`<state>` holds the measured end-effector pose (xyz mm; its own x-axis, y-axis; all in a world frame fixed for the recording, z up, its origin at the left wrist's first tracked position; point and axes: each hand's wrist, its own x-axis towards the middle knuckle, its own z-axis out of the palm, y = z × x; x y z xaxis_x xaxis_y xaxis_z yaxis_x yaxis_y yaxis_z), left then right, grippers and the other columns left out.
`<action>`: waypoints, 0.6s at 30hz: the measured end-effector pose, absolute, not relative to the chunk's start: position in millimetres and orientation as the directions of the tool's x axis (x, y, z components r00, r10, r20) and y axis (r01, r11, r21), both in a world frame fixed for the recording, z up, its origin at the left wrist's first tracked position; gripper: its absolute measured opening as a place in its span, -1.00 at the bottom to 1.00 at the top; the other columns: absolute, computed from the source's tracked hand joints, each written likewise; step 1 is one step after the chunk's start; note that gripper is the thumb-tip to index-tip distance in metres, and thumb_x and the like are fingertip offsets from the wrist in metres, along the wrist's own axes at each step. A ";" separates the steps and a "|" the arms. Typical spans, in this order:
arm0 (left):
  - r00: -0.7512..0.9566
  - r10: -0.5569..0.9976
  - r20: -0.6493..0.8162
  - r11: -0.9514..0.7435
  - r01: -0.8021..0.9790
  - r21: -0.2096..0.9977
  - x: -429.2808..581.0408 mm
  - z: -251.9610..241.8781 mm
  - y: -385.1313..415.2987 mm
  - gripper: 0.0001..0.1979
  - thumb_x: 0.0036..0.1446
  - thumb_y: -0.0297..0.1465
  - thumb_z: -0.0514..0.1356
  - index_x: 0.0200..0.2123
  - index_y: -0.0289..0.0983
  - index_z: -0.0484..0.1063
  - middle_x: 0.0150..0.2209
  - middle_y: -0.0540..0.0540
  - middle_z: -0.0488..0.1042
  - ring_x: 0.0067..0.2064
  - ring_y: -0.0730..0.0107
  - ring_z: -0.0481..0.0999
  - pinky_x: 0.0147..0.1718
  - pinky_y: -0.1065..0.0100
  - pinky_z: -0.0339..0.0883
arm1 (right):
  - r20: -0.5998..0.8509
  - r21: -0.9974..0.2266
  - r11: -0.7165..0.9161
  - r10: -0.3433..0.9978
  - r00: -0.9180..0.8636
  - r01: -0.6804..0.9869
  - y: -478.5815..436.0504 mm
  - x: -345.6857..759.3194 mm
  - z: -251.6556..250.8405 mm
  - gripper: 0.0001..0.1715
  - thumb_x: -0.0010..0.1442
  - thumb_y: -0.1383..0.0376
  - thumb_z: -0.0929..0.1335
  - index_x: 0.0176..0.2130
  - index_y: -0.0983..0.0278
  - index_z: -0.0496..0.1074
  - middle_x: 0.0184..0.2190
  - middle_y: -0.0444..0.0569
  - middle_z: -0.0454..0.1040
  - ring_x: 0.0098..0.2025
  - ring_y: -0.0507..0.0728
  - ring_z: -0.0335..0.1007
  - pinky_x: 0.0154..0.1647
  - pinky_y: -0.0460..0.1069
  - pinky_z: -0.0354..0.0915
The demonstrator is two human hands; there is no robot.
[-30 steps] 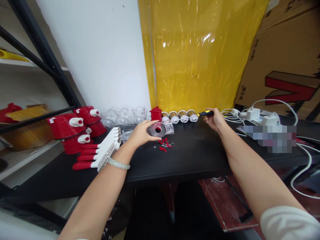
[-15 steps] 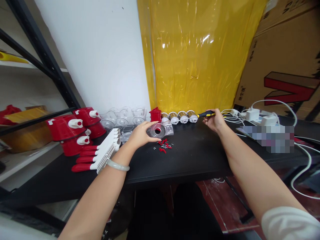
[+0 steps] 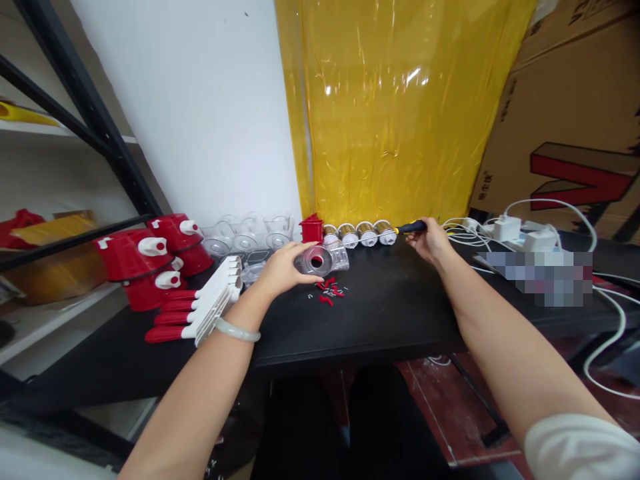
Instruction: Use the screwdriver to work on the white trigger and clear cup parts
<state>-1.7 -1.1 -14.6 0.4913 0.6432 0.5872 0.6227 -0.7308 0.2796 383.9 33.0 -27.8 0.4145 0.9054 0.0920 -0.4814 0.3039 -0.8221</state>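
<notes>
My left hand (image 3: 287, 270) is closed around a clear plastic housing (image 3: 325, 259) with a round opening, held above the black table (image 3: 380, 313). In my right hand (image 3: 431, 241) is a screwdriver (image 3: 411, 228) with a black and yellow handle, lying level. Its long thin shaft points left to the housing; whether the tip touches a screw I cannot tell. Below the housing lie small red plastic parts (image 3: 326, 301) and loose screws (image 3: 330, 291). Behind it stands a red box-like part (image 3: 312, 229), beside a row of white-and-gold cylinders (image 3: 367, 234).
At the left are stacked red plastic housings (image 3: 135, 257), white parts with red handles (image 3: 210, 300) and clear plastic cups (image 3: 245, 233). White chargers and cables (image 3: 507, 229) lie at the right, near a large cardboard box (image 3: 575, 120). A yellow plastic curtain (image 3: 390, 120) hangs behind.
Both hands keep nearly the same places, with the screwdriver still level and the clear housing still held. The screwdriver's handle sits slightly differently in my right hand's fingers.
</notes>
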 end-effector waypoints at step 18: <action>0.494 0.650 0.578 -0.728 0.624 0.285 -2.0 -14.0 -1.1 -0.16 -0.19 -0.13 0.55 0.20 -0.16 0.48 -0.03 -0.20 0.53 -0.01 0.03 0.54 0.05 -0.01 0.40 | 0.140 -0.890 0.312 0.881 0.453 -0.331 31.8 388.8 -31.5 -0.76 0.23 0.22 0.35 -0.45 0.21 0.31 -0.74 -0.24 0.17 -0.75 -0.05 0.02 -0.71 -0.13 0.19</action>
<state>-2.0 -1.1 -14.0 0.4938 0.6497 0.5779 0.6235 -0.7278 0.2855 388.8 31.8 -31.5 0.4528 0.8805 0.1404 -0.3312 0.3123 -0.8904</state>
